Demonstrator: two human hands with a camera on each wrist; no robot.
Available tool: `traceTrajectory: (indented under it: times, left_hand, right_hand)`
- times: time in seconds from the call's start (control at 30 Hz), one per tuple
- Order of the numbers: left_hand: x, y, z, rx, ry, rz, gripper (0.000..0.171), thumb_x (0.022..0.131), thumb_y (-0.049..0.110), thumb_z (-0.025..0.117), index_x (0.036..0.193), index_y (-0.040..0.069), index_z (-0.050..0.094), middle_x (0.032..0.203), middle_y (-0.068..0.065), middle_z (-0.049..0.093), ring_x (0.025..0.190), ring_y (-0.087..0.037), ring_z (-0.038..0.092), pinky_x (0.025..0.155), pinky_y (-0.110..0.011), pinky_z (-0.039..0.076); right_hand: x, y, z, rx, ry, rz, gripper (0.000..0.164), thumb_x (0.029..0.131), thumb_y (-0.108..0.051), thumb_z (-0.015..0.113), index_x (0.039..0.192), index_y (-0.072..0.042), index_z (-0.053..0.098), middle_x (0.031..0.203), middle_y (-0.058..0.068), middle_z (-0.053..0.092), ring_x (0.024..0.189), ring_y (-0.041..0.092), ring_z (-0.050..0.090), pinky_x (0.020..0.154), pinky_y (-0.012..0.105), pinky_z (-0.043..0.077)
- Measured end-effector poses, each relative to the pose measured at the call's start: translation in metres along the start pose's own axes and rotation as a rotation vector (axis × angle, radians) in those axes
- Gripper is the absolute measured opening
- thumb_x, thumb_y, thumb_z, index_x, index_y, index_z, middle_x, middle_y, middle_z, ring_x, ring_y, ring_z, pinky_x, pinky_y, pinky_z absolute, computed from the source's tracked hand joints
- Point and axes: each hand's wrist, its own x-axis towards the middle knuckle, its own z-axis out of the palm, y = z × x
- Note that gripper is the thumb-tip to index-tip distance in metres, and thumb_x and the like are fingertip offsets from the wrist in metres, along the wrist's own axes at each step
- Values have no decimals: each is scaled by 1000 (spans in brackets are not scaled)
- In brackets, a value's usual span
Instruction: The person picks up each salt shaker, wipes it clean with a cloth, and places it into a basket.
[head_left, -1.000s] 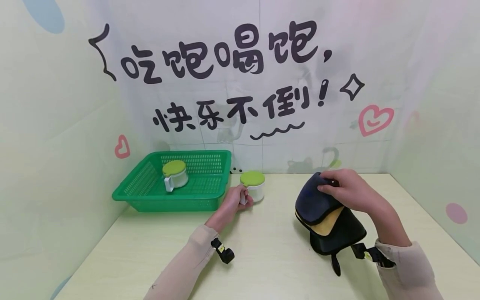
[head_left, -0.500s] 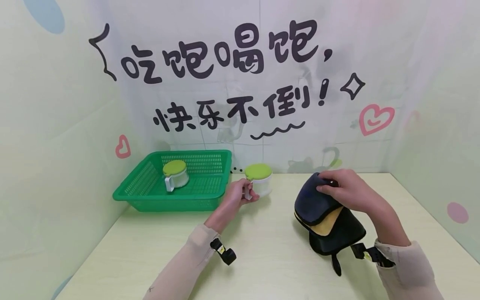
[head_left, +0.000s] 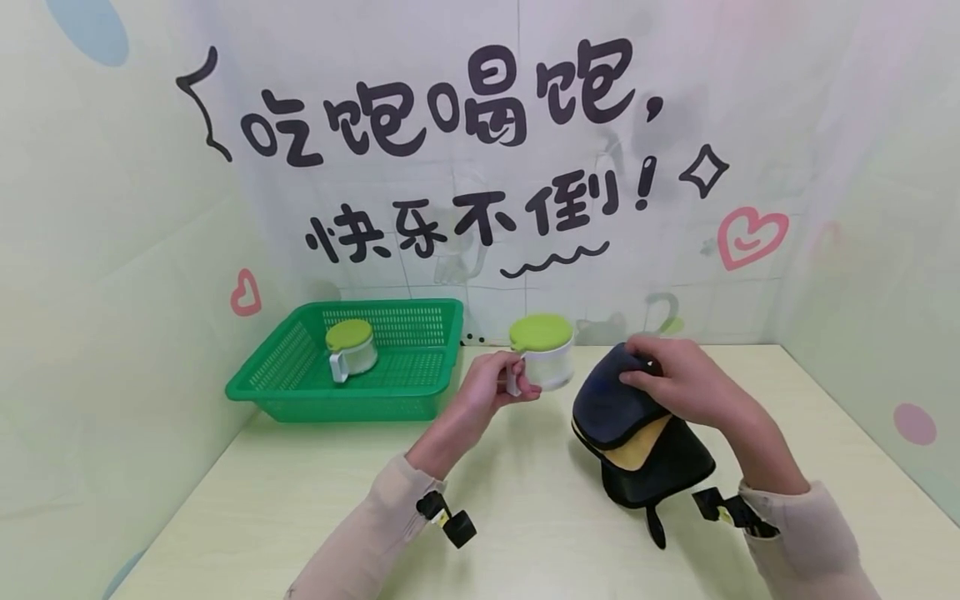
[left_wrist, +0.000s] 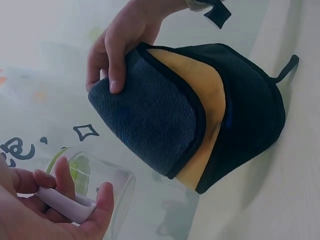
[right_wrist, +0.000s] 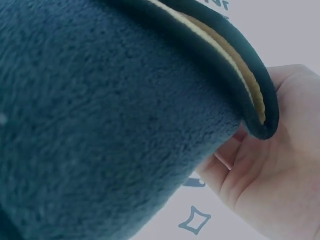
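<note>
lidded jar [head_left: 548, 363] raised off bench [head_left: 525, 525], farther right of green basket [head_left: 345, 409]; left hand [head_left: 486, 390] gripping its handle [left_wrist: 70, 206]. folded cloth [head_left: 621, 402], farthest right of basket, shifted slightly basketward, pinched by right hand [head_left: 681, 379]. jar-cloth gap narrowed.

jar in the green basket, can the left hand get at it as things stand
Probably not just now: the left hand is taken up, its fingers curled round the handle of another lidded jar. The green basket is open-topped, though, and nothing seems to cover the basket jar.
</note>
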Motion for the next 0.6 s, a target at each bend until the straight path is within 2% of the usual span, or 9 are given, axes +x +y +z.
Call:
traceTrajectory:
  times: [0.17, 0.37, 0.47, 0.6]
  left_hand:
    - [-9, 8, 8, 11, -18, 14, 24, 93, 15, 39, 72, 6, 45, 62, -2, 52, 73, -24, 68, 84, -39, 58]
    - [-15, 13, 13, 43, -15, -1, 25, 95, 17, 39, 73, 6, 47, 62, -3, 53, 75, -25, 69, 83, -38, 58]
    - [-16, 14, 14, 60, -14, -7, 27, 96, 19, 39, 74, 6, 48, 61, -2, 53, 73, -22, 69, 83, -37, 58]
    - [-20, 15, 16, 78, -21, -3, 28, 96, 20, 40, 74, 6, 49, 61, -3, 55, 69, -20, 67, 82, -37, 58]
  right_hand:
    - [1, -8, 5, 5, 30, -29, 14, 86, -16, 70, 94, -18, 58, 74, -5, 56, 63, 13, 47, 59, 25, 42]
    - [0, -21, 10, 7, 61, -108, 24, 85, -15, 71, 104, -20, 59, 77, -6, 65, 57, 8, 49, 59, 23, 46]
    - [0, -27, 14, -1, 72, -151, 26, 85, -16, 71, 108, -22, 61, 89, -5, 70, 65, 6, 56, 64, 25, 49]
    - [1, -36, 22, -8, 64, -178, 25, 87, -20, 70, 111, -25, 65, 102, -7, 71, 80, 7, 60, 71, 28, 53]
